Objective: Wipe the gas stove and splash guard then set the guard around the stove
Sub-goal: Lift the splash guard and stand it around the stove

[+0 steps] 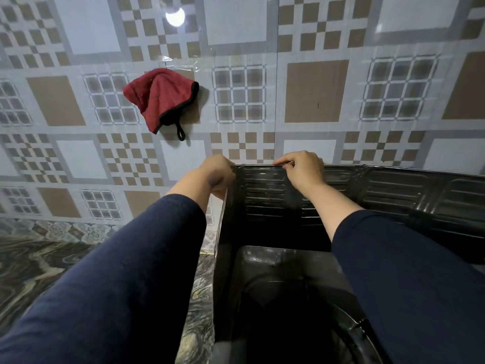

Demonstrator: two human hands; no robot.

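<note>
Dark metal splash guard (265, 195) stands around gas stove (275, 285) on bench (31, 266); left hand (217, 174) grips its corner, right hand (304, 168) pinches top edge. Square panels evenly; fit probably loose.

The wall (315, 90) is covered with grey and brown checked tiles, and a round light reflection (175, 16) is seen on it. Below, a marbled counter (34, 258) is seen.

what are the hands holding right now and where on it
Both hold the dark ribbed metal splash guard: the left hand at its top left corner fold, the right hand pinching its top edge.
</note>
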